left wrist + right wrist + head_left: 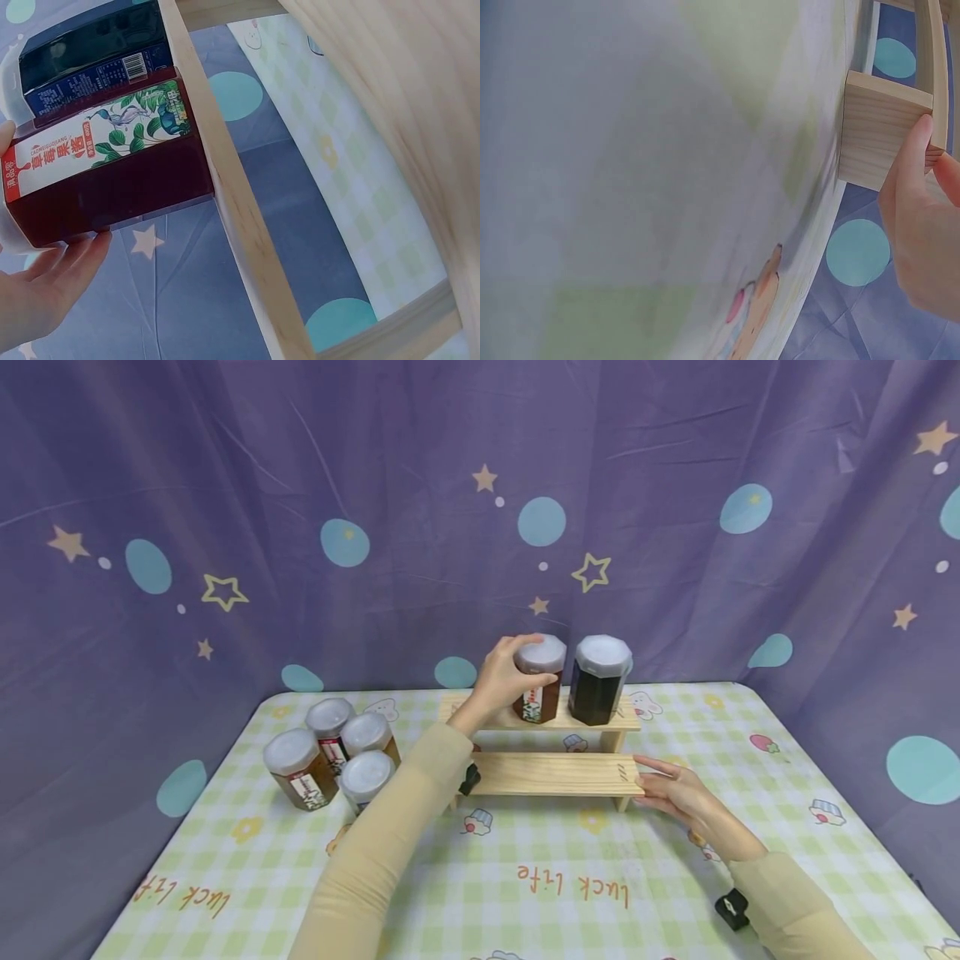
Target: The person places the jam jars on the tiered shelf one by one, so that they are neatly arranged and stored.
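My left hand (498, 683) grips a jar of dark red strawberry jam (112, 180) near its whitish lid, thumb on one side and fingers on the other. The jar stands upright on the upper tier of a two-step wooden rack (555, 774). Just right of it on the same tier is a nearly black jar (592, 700) with a whitish lid and a blue label. At the right end of the lower step, my right hand (678, 795) pinches the board's edge; in the right wrist view a finger (915, 154) touches the wood beside the leg.
Several more lidded jars cluster on the left of the table, among them an amber one (306, 783) at the cluster's left side. A checked cloth (555, 918) covers the table. Behind it hangs a purple curtain (420, 468) with stars and blue spots.
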Demonstrator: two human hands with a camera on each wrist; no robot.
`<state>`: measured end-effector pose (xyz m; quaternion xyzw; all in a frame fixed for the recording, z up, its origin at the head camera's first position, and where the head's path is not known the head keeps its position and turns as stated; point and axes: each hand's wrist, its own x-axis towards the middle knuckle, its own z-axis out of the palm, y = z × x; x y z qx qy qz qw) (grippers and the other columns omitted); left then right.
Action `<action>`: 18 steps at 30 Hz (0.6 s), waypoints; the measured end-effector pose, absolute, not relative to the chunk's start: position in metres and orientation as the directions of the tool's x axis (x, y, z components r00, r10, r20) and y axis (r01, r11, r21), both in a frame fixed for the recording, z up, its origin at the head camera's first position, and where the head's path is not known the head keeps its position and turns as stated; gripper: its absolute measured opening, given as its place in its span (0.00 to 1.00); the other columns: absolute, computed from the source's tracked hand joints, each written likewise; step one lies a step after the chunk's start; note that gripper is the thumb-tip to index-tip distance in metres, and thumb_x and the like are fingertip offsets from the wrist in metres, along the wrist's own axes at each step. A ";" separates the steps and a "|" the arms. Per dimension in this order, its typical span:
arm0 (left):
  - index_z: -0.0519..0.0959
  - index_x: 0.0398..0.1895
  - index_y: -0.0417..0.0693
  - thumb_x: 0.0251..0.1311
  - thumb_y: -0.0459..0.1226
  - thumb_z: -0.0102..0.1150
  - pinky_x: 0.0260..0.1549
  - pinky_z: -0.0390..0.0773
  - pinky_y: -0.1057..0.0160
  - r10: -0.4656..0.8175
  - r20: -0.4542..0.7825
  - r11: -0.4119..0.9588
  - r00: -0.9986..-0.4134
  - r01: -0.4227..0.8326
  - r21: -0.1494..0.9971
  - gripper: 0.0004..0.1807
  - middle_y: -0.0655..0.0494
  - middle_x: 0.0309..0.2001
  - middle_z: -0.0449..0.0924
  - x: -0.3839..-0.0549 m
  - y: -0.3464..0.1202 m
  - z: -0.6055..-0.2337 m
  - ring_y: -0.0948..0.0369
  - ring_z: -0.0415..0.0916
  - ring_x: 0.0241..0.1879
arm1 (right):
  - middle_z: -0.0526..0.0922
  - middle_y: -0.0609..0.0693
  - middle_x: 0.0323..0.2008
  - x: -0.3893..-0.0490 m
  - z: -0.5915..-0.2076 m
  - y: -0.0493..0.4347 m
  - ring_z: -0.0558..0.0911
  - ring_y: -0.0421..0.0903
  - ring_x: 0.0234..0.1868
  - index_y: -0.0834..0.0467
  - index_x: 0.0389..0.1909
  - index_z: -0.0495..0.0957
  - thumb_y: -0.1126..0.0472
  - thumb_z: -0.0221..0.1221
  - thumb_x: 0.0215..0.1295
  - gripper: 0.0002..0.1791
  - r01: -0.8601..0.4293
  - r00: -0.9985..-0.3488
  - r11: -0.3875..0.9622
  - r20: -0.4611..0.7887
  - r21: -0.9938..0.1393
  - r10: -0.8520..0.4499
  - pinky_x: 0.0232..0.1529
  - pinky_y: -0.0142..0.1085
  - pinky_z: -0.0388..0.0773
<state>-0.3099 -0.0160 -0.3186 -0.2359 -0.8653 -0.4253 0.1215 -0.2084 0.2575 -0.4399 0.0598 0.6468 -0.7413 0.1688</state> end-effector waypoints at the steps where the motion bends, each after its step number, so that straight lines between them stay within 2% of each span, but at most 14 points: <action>1: 0.72 0.54 0.55 0.41 0.45 0.69 0.43 0.71 0.57 0.307 0.410 0.524 -0.859 0.513 0.680 0.31 0.49 0.49 0.69 -0.310 -0.016 -0.319 0.54 0.68 0.47 | 0.79 0.47 0.35 -0.208 -0.440 0.258 0.81 0.43 0.36 0.67 0.66 0.45 0.69 0.50 0.62 0.34 0.328 -0.935 -0.105 -0.307 -0.939 -0.175 0.43 0.38 0.75; 9: 0.71 0.55 0.54 0.43 0.45 0.67 0.45 0.70 0.57 0.326 0.398 0.505 -0.858 0.514 0.693 0.32 0.48 0.51 0.68 -0.308 -0.018 -0.318 0.55 0.67 0.48 | 0.79 0.47 0.37 -0.208 -0.440 0.258 0.81 0.43 0.37 0.67 0.66 0.44 0.69 0.48 0.63 0.33 0.323 -0.936 -0.110 -0.300 -0.940 -0.183 0.44 0.39 0.74; 18: 0.73 0.52 0.48 0.48 0.42 0.64 0.51 0.66 0.54 0.331 0.425 0.492 -0.842 0.539 0.684 0.26 0.47 0.52 0.66 -0.298 -0.030 -0.311 0.53 0.65 0.52 | 0.79 0.47 0.34 -0.209 -0.440 0.258 0.81 0.43 0.36 0.66 0.66 0.44 0.70 0.49 0.62 0.34 0.334 -0.934 -0.123 -0.310 -0.935 -0.179 0.44 0.39 0.75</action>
